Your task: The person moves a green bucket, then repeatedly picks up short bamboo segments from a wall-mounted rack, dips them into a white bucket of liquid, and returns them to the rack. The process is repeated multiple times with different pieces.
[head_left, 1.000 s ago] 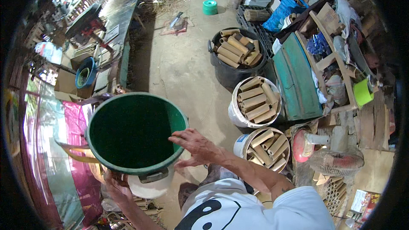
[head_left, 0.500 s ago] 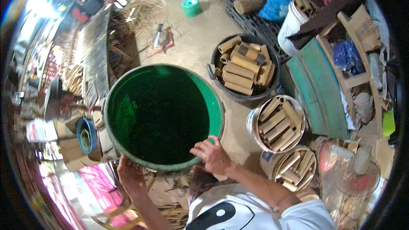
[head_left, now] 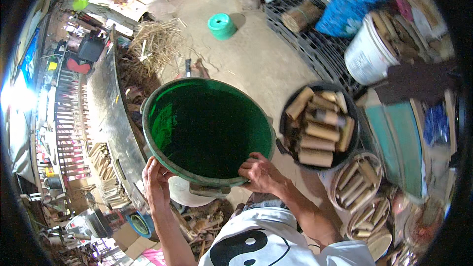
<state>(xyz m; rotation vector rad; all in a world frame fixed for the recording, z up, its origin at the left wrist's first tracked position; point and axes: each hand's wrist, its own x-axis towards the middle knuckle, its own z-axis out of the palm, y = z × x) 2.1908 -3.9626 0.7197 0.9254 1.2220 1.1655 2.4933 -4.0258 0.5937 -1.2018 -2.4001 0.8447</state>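
Observation:
A large green tub [head_left: 207, 181], dark inside, is tilted toward me with its mouth facing up. My left hand [head_left: 156, 175] grips the near-left side of its rim, fingers closed at the edge. At the near-right side, my right hand [head_left: 261, 172] is closed over the rim, with fingertips reaching inside. The bottom of the tub is too dark to make out. Below the rim, between my hands, a pale round surface [head_left: 189, 194] shows in part. To the right stands a black tub [head_left: 284, 149] filled with cut bamboo pieces [head_left: 322, 132].
Two buckets of bamboo pieces [head_left: 357, 182] stand near right. A black pallet [head_left: 320, 49] carries a bundle, and a white bucket [head_left: 367, 54] is beside it. Beyond my tub are a knife [head_left: 187, 67], straw [head_left: 152, 44] and a teal roll [head_left: 221, 26]. People sit far off.
My view has swung, so the floor things sit lower and further right. The green tub has moved away from me, nearer the knife, and both hands have kept hold of its rim.

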